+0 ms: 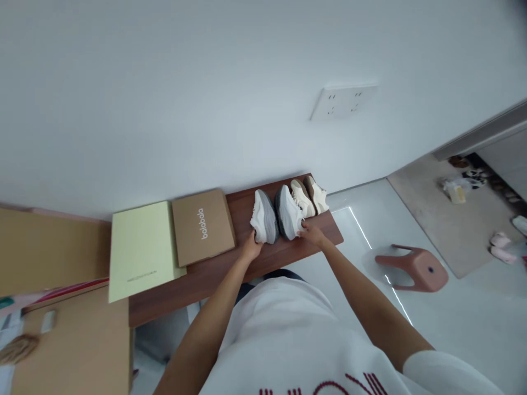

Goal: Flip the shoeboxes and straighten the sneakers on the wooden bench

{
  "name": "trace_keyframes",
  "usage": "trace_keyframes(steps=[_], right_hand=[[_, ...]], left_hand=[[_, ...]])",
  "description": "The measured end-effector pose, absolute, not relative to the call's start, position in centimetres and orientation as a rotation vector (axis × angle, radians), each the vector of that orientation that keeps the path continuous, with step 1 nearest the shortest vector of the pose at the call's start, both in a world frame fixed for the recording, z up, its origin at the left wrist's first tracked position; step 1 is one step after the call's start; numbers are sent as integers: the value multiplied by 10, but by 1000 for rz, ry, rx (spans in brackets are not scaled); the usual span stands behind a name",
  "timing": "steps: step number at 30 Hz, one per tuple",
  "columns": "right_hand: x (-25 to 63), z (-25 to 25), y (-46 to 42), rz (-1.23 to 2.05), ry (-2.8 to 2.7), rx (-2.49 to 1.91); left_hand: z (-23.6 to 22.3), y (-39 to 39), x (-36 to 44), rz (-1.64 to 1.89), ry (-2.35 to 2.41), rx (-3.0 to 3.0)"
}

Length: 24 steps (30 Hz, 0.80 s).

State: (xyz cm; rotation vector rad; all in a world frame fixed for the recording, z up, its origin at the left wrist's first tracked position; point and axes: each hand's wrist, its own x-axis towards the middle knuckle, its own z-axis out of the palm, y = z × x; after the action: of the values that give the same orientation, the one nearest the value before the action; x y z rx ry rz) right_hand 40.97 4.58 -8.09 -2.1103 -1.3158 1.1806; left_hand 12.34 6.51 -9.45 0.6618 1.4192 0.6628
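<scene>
A pair of white and grey sneakers lies on a reddish-brown wooden table (263, 260) against the wall. My left hand (251, 247) grips the heel end of the left sneaker (264, 216). The right sneaker (290, 213) has its heel end in my right hand (312, 234). Both sneakers rest tilted on their sides, with a small gap between them. Just right of them sits a pair of cream and tan shoes (308, 197), close to my right hand. A brown shoebox marked "balabala" (203, 225) stands left of my left hand.
Beside the brown box lies a pale yellow box (142, 247). Large open cardboard boxes (74, 340) fill the left side. A pink stool (420, 269) stands on the floor at right, with scattered shoes (502, 247) farther off. A socket plate (343, 102) is on the wall.
</scene>
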Motion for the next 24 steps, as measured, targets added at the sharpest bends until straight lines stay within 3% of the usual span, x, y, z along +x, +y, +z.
trace_keyframes(steps=[12, 19, 24], right_hand=[[421, -99, 62, 1542, -1413, -1745], [409, -76, 70, 1373, -1608, -1769], [400, -54, 83, 1097, -1881, -1931]], left_hand=[[-110, 75, 135, 703, 1417, 673], [-85, 75, 131, 737, 1465, 859], [-59, 76, 131, 488, 1676, 1330]])
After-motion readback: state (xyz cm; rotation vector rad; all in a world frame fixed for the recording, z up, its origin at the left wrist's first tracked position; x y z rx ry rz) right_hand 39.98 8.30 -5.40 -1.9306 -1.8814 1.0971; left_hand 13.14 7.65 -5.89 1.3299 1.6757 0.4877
